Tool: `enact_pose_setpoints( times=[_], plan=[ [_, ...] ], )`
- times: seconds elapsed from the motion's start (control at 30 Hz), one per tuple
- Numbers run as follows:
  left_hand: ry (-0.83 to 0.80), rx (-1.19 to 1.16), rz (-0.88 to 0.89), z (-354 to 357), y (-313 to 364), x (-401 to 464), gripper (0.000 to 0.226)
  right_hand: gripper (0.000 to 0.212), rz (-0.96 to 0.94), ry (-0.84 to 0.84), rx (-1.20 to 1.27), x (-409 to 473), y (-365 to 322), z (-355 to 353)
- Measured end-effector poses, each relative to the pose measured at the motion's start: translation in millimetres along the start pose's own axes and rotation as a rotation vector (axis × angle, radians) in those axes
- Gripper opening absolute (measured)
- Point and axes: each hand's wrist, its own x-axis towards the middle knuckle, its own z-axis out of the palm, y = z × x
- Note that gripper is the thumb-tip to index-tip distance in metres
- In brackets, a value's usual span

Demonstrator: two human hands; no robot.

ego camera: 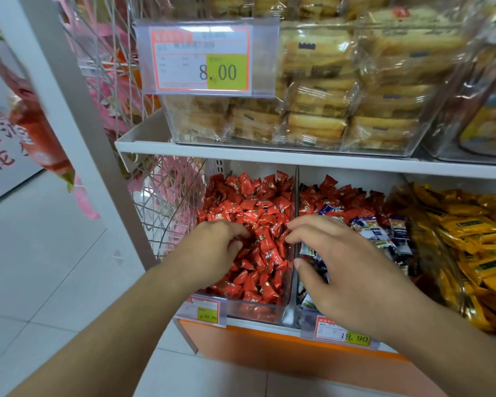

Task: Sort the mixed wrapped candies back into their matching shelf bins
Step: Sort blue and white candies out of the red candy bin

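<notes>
Person stands at a store shelf (269, 154), both hands over the lower row of clear bins. Left hand (212, 253) sits in the left bin (258, 312), which holds only red candies (258, 213); fingers curl down into the pile, but whether they pinch a piece cannot be told, since the fingertips are hidden among the wrappers. Right hand (352, 270) hovers over the divider (296, 253) between left bin and middle bin (307, 316), fingers loosely spread and bent, index reaching toward the red pile, thumb low near the divider; nothing visible held in it.

Middle bin is the mixed one: red candies at the back, blue-and-white candies (375, 230) toward the front and right. Yellow candies (476, 253) fill the bin to the right, apparently unmixed.

Step in hand, as a judgement: either dropping red pieces into the red bin or raking that pile for strays. Sorting looks far from finished, as plenty of reds remain in the middle bin.

Next move likely calls for the right hand to shift back over the middle bin, pinch red wrappers off the top without dragging blue ones along, and carry them across the divider.

Upper shelf carries a clear tub of wrapped biscuits (312, 110) with a price tag (201, 58).
</notes>
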Motion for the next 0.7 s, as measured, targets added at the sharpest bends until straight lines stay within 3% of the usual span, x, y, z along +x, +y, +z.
enact_pose_setpoints(
  times=[0.3, 0.43, 0.7],
  plan=[
    [-0.101, 0.104, -0.034, -11, -15, -8, 0.015, 0.029, 0.005, -0.006, 0.025, 1, 3, 1],
    [-0.016, 0.040, -0.091, -3, -10, -10, 0.009, 0.027, 0.013, -0.001, 0.035, 1, 1, 2],
    [0.029, -0.008, -0.157, 14, -13, 7, 0.040, 0.026, 0.019, -0.004, 0.047, -1, -2, 1]
  ],
)
